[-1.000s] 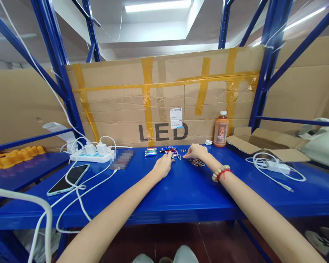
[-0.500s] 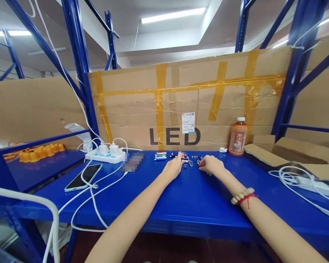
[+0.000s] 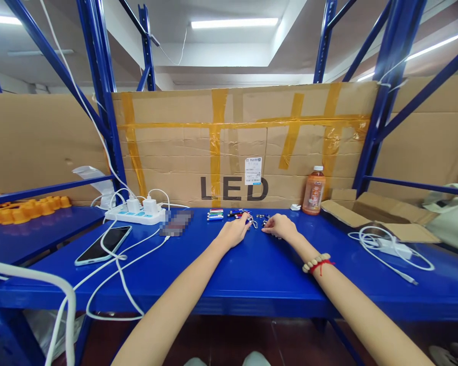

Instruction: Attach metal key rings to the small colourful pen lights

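Observation:
Both my arms reach forward over the blue metal shelf (image 3: pixel 252 274). My left hand (image 3: pixel 234 232) rests with curled fingers on a small keychain item with a metal ring (image 3: pixel 253 221) by the fingertips. My right hand (image 3: pixel 280 227) pinches at small metal rings (image 3: pixel 265 217) lying between the hands; what it grips is too small to name. A bead bracelet with a red string (image 3: pixel 316 263) sits on my right wrist. Behind the hands lie a row of small coloured tubes (image 3: pixel 215 214) and more loose keychain lights (image 3: pixel 237 212).
A cardboard wall marked LED (image 3: pixel 234 188) backs the shelf. An orange drink bottle (image 3: pixel 314 190) and an open cardboard box (image 3: pixel 377 213) stand right, with a white charger and cable (image 3: pixel 389 246). A power strip (image 3: pixel 133 216), phone (image 3: pixel 103 245) and cables lie left. Orange parts (image 3: pixel 30 208) sit far left.
My right hand has drawn back from the ring pile toward my left hand, and the two now sit closer together. My head has shifted, so the whole scene has moved a little.

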The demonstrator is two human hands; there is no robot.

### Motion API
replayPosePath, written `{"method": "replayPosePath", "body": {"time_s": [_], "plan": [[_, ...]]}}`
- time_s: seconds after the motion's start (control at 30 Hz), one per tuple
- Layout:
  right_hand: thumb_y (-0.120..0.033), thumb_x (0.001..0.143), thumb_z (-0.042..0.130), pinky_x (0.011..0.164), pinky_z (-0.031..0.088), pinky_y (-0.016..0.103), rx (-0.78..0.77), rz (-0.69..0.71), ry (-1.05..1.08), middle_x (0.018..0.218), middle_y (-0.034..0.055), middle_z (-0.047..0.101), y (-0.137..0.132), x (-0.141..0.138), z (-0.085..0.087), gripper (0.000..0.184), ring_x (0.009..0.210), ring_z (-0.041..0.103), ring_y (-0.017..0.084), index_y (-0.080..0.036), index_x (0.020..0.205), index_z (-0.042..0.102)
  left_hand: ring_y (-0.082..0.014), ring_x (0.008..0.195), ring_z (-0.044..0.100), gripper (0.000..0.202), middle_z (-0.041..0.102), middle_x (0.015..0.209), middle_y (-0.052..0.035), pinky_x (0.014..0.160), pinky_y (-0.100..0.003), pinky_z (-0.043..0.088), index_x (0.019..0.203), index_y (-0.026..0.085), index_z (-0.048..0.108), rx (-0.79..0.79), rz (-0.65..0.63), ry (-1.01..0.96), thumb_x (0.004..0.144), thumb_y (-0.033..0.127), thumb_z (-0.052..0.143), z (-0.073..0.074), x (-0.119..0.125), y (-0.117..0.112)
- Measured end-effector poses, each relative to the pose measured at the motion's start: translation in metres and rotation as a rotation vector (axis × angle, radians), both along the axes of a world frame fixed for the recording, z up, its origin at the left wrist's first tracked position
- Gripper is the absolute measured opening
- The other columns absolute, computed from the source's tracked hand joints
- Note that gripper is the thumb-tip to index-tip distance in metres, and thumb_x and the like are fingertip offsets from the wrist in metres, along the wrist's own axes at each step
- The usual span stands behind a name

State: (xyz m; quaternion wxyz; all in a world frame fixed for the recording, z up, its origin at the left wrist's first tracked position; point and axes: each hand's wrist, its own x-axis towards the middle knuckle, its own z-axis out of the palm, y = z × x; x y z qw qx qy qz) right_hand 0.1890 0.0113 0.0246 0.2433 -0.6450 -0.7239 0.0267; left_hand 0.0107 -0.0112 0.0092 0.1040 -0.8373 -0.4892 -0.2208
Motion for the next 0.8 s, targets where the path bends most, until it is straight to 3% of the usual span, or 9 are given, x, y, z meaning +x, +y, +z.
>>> {"method": "replayPosePath", "body": {"time_s": [0.13, 0.2, 0.27, 0.43, 0.8], "plan": [[-0.034, 0.066, 0.062, 0.07, 0.043, 0.024, 0.084, 0.304, 0.44, 0.079, 0.0055, 0.065, 0.008, -0.006, -0.002, 0.025, 0.076, 0.059, 0.015, -0.014, 0.08, 0.067, -0.0219, 0.09, 0.058, 0.023, 0.059, 0.097, -0.0075, 0.065, -0.028, 0.045, 0.107, 0.018, 0.032, 0.021, -0.035, -0.004, 0.091, 0.031, 0.022, -0.001, -0.001, 0.001], [-0.037, 0.065, 0.062, 0.074, 0.044, 0.024, 0.062, 0.465, 0.695, 0.088, 0.0075, 0.064, 0.009, -0.012, -0.003, 0.034, 0.081, 0.058, 0.015, -0.012, 0.088, 0.065, -0.0212, 0.092, 0.058, 0.023, 0.057, 0.102, -0.0076, 0.066, -0.027, 0.045, 0.107, 0.018, 0.033, 0.035, -0.053, -0.031, 0.091, 0.031, 0.022, -0.002, -0.002, 0.002], [-0.04, 0.063, 0.064, 0.074, 0.044, 0.025, -0.002, 0.548, 0.817, 0.093, 0.0085, 0.063, 0.007, -0.018, -0.003, 0.042, 0.083, 0.058, 0.015, -0.011, 0.093, 0.063, -0.0216, 0.094, 0.057, 0.023, 0.057, 0.103, -0.0079, 0.067, -0.028, 0.046, 0.107, 0.018, 0.033, 0.035, -0.059, -0.041, 0.091, 0.03, 0.023, -0.003, -0.002, 0.002], [-0.039, 0.061, 0.066, 0.063, 0.042, 0.022, -0.105, 0.54, 0.837, 0.091, 0.0088, 0.063, -0.002, -0.025, -0.002, 0.048, 0.079, 0.056, 0.014, -0.01, 0.098, 0.062, -0.0223, 0.095, 0.056, 0.024, 0.056, 0.106, -0.0091, 0.069, -0.03, 0.046, 0.108, 0.017, 0.033, 0.018, -0.037, -0.041, 0.091, 0.031, 0.024, -0.003, -0.003, 0.003], [-0.043, 0.058, 0.067, 0.049, 0.032, 0.018, -0.129, 0.478, 0.834, 0.089, 0.0068, 0.063, -0.002, -0.024, -0.003, 0.049, 0.067, 0.049, 0.009, -0.014, 0.098, 0.065, -0.022, 0.098, 0.055, 0.028, 0.054, 0.11, -0.0112, 0.074, -0.03, 0.045, 0.111, 0.016, 0.034, -0.023, -0.036, -0.025, 0.091, 0.032, 0.025, -0.001, -0.002, 0.002]]}}
